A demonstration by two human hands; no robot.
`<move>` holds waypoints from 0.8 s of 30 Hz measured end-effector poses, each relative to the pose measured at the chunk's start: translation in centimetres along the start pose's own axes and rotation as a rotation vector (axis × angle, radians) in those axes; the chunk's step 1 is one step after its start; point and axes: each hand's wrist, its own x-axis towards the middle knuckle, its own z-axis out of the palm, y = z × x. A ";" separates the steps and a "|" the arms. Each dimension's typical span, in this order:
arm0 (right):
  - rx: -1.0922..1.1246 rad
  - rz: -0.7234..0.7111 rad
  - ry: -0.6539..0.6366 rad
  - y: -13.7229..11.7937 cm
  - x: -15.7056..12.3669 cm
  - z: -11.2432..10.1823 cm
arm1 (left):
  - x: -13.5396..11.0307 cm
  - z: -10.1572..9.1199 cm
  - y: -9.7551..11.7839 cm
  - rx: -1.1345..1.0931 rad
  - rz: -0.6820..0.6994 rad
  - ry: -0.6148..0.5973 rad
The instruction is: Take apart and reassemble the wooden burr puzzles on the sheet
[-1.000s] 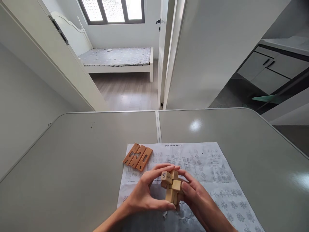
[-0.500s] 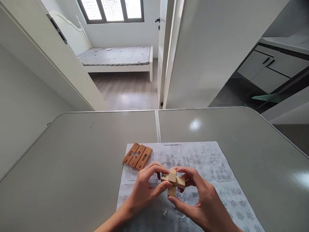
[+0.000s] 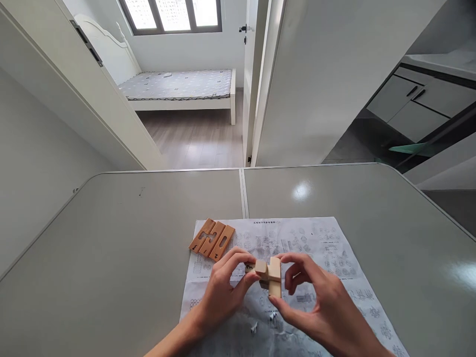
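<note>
A light wooden interlocking block puzzle [image 3: 274, 270] is held between both hands above the printed sheet. My left hand [image 3: 228, 285] pinches its left end between thumb and fingers, where a dark numeral is partly covered. On the other side, my right hand [image 3: 322, 300] grips an upright block, thumb at the bottom and index finger at the top; its remaining fingers curl free. Some of the joints are hidden. Beyond my left hand lie reddish-brown wooden slats [image 3: 211, 240] side by side, with cut-out slots and numerals.
Under my hands a creased paper sheet [image 3: 297, 232] with printed diagrams covers the near middle of the grey table [image 3: 122, 258]. Small white scraps [image 3: 254, 327] lie on it. A bed [image 3: 182, 85] stands past the doorway behind the table.
The upright block has moved to the right and now sits beside the front block. My right hand has shifted slightly right with it. My left hand has barely moved.
</note>
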 end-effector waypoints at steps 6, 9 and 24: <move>-0.068 0.039 -0.008 0.9 0.1 -2.1 | 0.2 -0.1 -0.1 -0.056 -0.095 0.028; -0.117 0.038 0.001 1.9 0.0 -1.8 | 0.3 -0.3 0.1 -0.161 -0.195 0.022; -0.177 -0.132 -0.062 4.2 -0.2 1.6 | 1.0 -0.9 0.7 -0.551 -0.583 -0.086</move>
